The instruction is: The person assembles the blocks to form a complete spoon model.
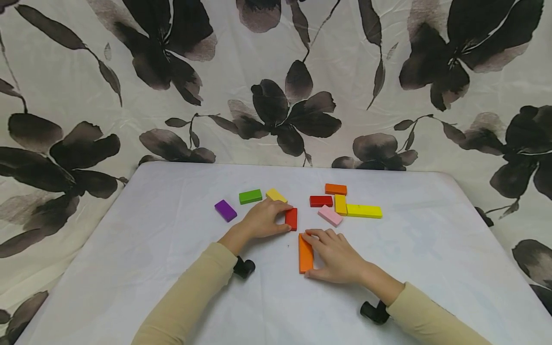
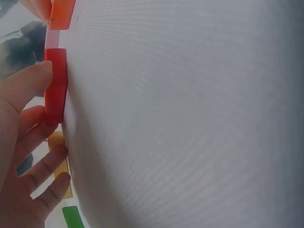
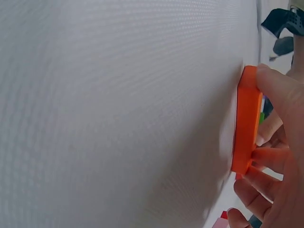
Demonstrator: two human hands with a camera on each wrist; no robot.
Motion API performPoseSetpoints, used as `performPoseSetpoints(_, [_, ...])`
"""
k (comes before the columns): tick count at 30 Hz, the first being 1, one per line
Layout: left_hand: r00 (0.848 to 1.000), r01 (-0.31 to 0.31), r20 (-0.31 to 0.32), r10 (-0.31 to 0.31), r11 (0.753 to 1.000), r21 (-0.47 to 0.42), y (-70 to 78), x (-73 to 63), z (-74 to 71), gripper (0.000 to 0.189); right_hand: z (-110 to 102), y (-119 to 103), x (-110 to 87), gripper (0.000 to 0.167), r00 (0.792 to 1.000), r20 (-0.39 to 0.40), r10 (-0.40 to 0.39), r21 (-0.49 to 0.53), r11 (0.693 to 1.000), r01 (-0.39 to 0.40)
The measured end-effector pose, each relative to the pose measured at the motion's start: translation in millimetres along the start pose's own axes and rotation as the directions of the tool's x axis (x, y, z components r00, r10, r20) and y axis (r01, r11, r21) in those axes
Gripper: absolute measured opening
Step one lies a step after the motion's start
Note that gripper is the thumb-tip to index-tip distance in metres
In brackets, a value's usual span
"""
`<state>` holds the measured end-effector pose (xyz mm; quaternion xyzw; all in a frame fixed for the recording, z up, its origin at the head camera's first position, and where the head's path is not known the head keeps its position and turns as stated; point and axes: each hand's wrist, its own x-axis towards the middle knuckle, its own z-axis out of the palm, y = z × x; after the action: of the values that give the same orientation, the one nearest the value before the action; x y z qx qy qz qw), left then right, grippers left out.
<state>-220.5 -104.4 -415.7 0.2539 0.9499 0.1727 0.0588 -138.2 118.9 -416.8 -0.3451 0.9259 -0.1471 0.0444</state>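
Note:
My left hand [image 1: 266,219] pinches a small red block [image 1: 292,219] between thumb and fingers at the table's middle. In the left wrist view the thumb lies on the near part of the red block [image 2: 57,85], fingers at its far end. Just nearer to me, my right hand [image 1: 338,256] grips a longer orange block [image 1: 305,255] by its two ends. The right wrist view shows the thumb at one end of this orange block [image 3: 248,118] and fingertips at the other. Both blocks lie close over the white cloth, one roughly in line with the other.
Left of and behind my left hand lie a purple block [image 1: 226,211], a green block [image 1: 250,196] and a yellow block [image 1: 276,195]. To the right sit another red block [image 1: 321,201], an orange one [image 1: 335,189], a pink one [image 1: 330,216], a golden-yellow one [image 1: 340,205] and a long yellow one [image 1: 364,211].

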Motion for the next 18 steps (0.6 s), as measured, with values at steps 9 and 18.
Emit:
performPoseSetpoints(9, [0.999, -0.036, -0.012, 0.036, 0.999, -0.004, -1.2, 0.0, -0.2, 0.053, 0.8, -1.2, -0.4, 0.08, 1.0, -0.029, -0.007, -0.001, 1.0, 0.007])
performPoseSetpoints(18, [0.999, -0.041, -0.013, 0.041, 0.999, -0.006, -0.6, 0.2, -1.0, 0.053, -1.2, -1.4, -1.8, 0.074, 0.999, -0.046, 0.001, -0.011, 1.0, -0.001])
